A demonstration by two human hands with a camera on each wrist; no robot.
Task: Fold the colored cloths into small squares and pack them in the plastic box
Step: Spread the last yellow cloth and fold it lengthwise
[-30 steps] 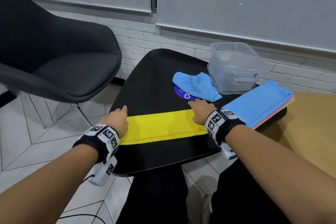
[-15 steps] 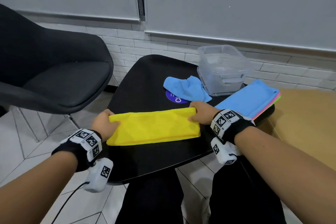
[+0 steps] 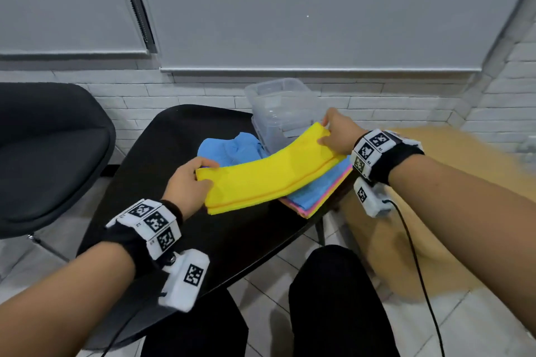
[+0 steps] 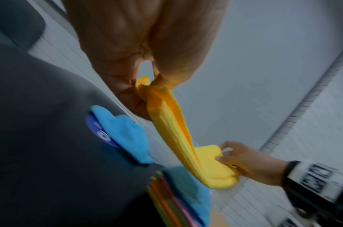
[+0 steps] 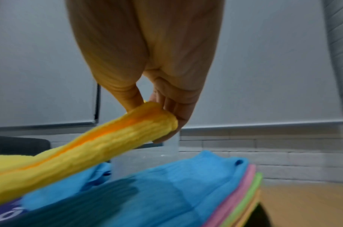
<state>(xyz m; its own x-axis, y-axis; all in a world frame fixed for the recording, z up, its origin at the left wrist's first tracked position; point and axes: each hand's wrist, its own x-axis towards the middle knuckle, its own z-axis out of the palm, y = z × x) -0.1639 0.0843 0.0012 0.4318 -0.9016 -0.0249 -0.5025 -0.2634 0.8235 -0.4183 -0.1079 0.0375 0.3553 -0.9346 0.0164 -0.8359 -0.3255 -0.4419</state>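
Observation:
A yellow cloth [image 3: 269,171], folded into a long strip, hangs in the air above the black table [image 3: 174,136]. My left hand [image 3: 191,180] pinches its near left end [image 4: 145,87]. My right hand [image 3: 338,133] pinches its far right end [image 5: 158,118], raised over the stack of flat cloths [image 3: 316,197]. The stack has a blue cloth on top with pink, green and orange layers below [image 5: 250,192]. A clear plastic box [image 3: 278,104] stands at the table's far edge, just behind the strip. A crumpled blue cloth [image 3: 229,148] lies left of the box.
A black chair [image 3: 49,153] stands to the left of the table. A wooden surface [image 3: 452,206] adjoins the table on the right. A white brick wall and grey blinds are behind. A cable hangs from my right wrist.
The yellow strip has left the table; both hands lifted it and carried it rightward and away, the right end rising over the stack near the box. The head view turned right.

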